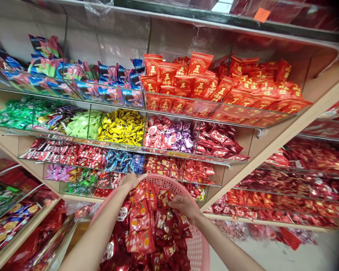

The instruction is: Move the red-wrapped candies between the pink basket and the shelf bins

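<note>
1. Gripping the rim of a pink plastic basket point(197, 248) at its far edge with my left hand point(131, 180), fingers curled over.
2. My right hand point(183, 207) lies narrowly curled on red candy packets point(139, 226) heaped inside the basket; I cannot tell whether it holds one.
3. Far: clear shelf bins point(87, 133) of wrapped sweets, including yellow-wrapped sweets point(121, 128), on a wooden shelf unit point(271, 145).

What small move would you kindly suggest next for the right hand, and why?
I'd probably settle the red packets down with the right hand, since the pink plastic basket looks heaped high and the left hand rests at its rim.
</note>
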{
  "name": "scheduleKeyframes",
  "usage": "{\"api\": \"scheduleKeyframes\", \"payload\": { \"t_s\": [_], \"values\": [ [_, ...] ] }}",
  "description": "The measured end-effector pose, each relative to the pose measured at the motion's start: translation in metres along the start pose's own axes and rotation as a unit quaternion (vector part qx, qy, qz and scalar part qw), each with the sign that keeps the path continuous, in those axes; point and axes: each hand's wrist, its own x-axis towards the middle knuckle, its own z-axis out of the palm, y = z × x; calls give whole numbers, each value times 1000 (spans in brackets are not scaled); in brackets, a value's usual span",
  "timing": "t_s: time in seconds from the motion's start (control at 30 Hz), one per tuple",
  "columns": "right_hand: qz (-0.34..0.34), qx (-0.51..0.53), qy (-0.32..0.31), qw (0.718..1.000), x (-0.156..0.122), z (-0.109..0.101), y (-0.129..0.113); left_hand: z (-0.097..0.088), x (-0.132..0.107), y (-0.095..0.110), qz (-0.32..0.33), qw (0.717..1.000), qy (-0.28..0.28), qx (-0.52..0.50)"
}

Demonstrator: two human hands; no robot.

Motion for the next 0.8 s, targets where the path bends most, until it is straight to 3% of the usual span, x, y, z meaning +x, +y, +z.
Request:
{"api": "scheduleKeyframes", "payload": {
  "t_s": [0.13, 0.33, 0.4, 0.5, 0.6, 0.8],
  "values": [
    [20, 70, 25, 997, 0, 10, 5, -1, -1, 1, -2, 1000, 2, 0],
    [34, -81, -63, 994, -5, 13, 0, 1, 0, 0, 1, 1000, 6, -6],
    [22, -143, -64, 987, -2, 8, -6, 2, 1, -1, 1, 1000, 9, -7],
    [-71, -220, 14, 973, 14, -2, -23, 4, 3, -2, -1, 1000, 14, -5],
    [-151, -205, 102, 962, 47, -8, -47, 5, 4, -3, 1, 1000, 16, -4],
    [-114, -47, 167, 978, 121, 6, -83, 5, 4, -3, 6, 1000, 14, -3]
  ]
}}
